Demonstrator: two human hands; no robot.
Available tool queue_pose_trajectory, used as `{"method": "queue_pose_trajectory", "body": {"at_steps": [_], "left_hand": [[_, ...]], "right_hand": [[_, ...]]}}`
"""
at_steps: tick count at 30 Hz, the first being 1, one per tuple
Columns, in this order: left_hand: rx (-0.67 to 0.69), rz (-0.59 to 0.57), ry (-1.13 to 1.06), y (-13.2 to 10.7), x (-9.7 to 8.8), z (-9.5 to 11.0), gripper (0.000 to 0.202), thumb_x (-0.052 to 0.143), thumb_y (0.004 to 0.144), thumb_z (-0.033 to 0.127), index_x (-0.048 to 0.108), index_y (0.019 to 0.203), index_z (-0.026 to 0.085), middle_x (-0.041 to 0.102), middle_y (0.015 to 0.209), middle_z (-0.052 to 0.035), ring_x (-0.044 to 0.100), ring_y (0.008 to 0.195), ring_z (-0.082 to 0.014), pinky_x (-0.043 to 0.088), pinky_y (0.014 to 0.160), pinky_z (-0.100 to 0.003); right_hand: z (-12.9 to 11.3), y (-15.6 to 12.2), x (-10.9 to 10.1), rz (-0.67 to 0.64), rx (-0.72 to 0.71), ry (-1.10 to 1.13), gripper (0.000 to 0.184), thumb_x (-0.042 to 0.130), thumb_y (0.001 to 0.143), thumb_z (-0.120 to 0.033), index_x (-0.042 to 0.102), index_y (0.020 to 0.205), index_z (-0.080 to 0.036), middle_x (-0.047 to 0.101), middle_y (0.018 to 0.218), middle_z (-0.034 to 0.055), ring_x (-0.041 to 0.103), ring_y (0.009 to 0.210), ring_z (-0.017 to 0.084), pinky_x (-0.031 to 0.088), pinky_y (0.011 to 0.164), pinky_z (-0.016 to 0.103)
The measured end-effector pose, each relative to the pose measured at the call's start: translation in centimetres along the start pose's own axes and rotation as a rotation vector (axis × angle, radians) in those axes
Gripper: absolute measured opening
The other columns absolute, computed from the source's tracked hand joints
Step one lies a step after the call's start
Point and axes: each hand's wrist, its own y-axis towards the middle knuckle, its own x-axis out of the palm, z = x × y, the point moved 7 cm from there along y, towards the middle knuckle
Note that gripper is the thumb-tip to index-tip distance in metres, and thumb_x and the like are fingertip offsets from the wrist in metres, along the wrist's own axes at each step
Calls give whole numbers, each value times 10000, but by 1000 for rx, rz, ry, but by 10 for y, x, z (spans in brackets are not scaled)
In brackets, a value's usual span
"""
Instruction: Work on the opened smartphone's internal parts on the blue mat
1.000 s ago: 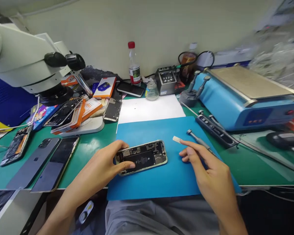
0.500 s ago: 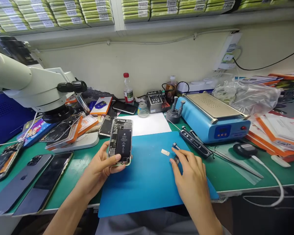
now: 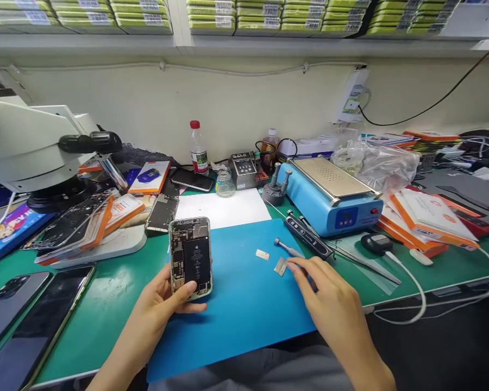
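Observation:
My left hand grips an opened smartphone from below, with the thumb on its lower face. The phone is tilted up toward me, its black battery and circuit board showing. My right hand hovers over the right side of the blue mat, fingers curved and seemingly empty. Just left of its fingertips lies a small grey metal plate; whether they touch cannot be made out. A small whitish plate lies further left. A screwdriver rests just beyond the fingers.
Behind the mat lie white paper, a pen-like black tool and tweezers. A blue heating plate machine stands back right, a microscope at left. Two phones lie front left.
The view has turned to the right. My left hand has lowered the phone toward me. My right hand has drawn back to the right, uncovering the grey metal plate and more of the screwdriver.

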Motion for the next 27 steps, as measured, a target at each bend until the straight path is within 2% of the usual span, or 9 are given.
{"method": "queue_pose_trajectory", "body": {"at_steps": [3, 7, 9, 13, 16, 18, 20, 24, 27], "left_hand": [[1, 6, 4, 2, -3, -2, 791, 887, 778, 505, 602, 1459, 221, 749, 1324, -104, 744, 1107, -332, 726, 736, -389], [-20, -64, -4, 1, 1, -3, 737, 853, 823, 487, 585, 1457, 223, 755, 1254, -108, 740, 1085, -321, 718, 701, -373], [-22, -88, -9, -1, 4, -1, 708, 839, 838, 473, 581, 1447, 219, 752, 1224, -110, 735, 1073, -317, 714, 689, -374], [-14, -125, -22, -5, 10, 5, 609, 808, 871, 441, 596, 1388, 198, 729, 1266, -125, 729, 1029, -291, 691, 642, -340], [7, -180, -66, -5, 15, 6, 619, 788, 889, 405, 537, 1419, 204, 742, 1161, -106, 717, 863, -230, 645, 585, -303], [10, -217, -105, -6, 18, 6, 680, 769, 904, 376, 449, 1486, 228, 737, 998, -47, 675, 735, -180, 618, 615, -296], [7, -241, -111, -7, 20, 7, 685, 730, 933, 345, 393, 1523, 257, 707, 932, 1, 637, 701, -151, 590, 683, -288], [15, -246, -34, -11, 19, 14, 591, 637, 967, 252, 431, 1518, 309, 682, 1022, 12, 622, 903, -168, 524, 827, -269], [24, -241, 11, -13, 17, 17, 588, 596, 942, 199, 463, 1503, 311, 682, 1045, 10, 601, 984, -188, 475, 876, -274]], "right_hand": [[-12, 3, 12, -55, -36, -51, 243, 565, 1057, -448, 702, 1095, -250, 728, 1072, 1, 722, 844, 178, 495, 576, 310], [-17, 11, 14, -84, -57, -90, 259, 542, 1067, -409, 711, 1099, -216, 706, 1045, 33, 703, 793, 182, 468, 531, 311], [-20, 18, 13, -87, -71, -92, 290, 493, 1086, -387, 713, 1163, -214, 698, 1043, 48, 696, 837, 192, 493, 581, 312], [-31, 33, 23, -136, -133, -76, 339, 474, 1089, -387, 718, 1251, -216, 706, 1147, 81, 666, 998, 253, 543, 815, 397], [-34, 41, 38, -216, -169, -32, 322, 482, 1078, -378, 759, 1090, -216, 722, 1096, 69, 659, 937, 256, 542, 790, 422], [-30, 46, 44, -263, -174, 19, 321, 498, 1068, -403, 752, 967, -234, 727, 1022, 49, 672, 911, 241, 549, 756, 398], [-25, 54, 45, -306, -165, 74, 306, 531, 1047, -446, 737, 923, -257, 734, 988, 32, 692, 897, 227, 553, 718, 366], [-26, 92, 51, -388, -138, 163, 294, 549, 1026, -475, 755, 925, -292, 768, 957, 9, 719, 832, 205, 553, 690, 332], [-43, 140, 71, -435, -135, 191, 305, 530, 1047, -432, 785, 977, -280, 792, 1058, 17, 731, 930, 210, 562, 822, 339]]}}
